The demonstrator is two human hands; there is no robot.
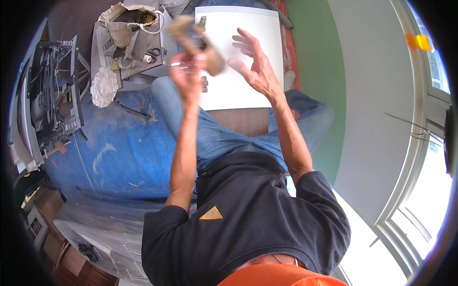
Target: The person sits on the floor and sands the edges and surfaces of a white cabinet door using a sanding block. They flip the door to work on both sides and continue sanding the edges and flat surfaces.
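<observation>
My left hand [186,73] grips a blurred light-brown block with a dark recess, seemingly a wooden hand plane [211,59]. Something shiny shows at that hand, too smeared to name. The block overlaps the left side of a white cabinet door panel [247,91]; whether it touches the panel cannot be told. Two metal hinges, an upper hinge [201,23] and a lower hinge [204,84], sit along the panel's left edge. Over the panel's right half, my right hand [256,68] has its fingers spread and holds nothing.
At upper left, a canvas tool bag [120,30] stands on a board beside scissors [154,53], a tape roll [125,63] and a crumpled white cloth [104,87]. A rack of dark parts [53,96] is farther left. Blue sheeting [121,150] covers the floor; a green-and-white wall [322,71] rises at right.
</observation>
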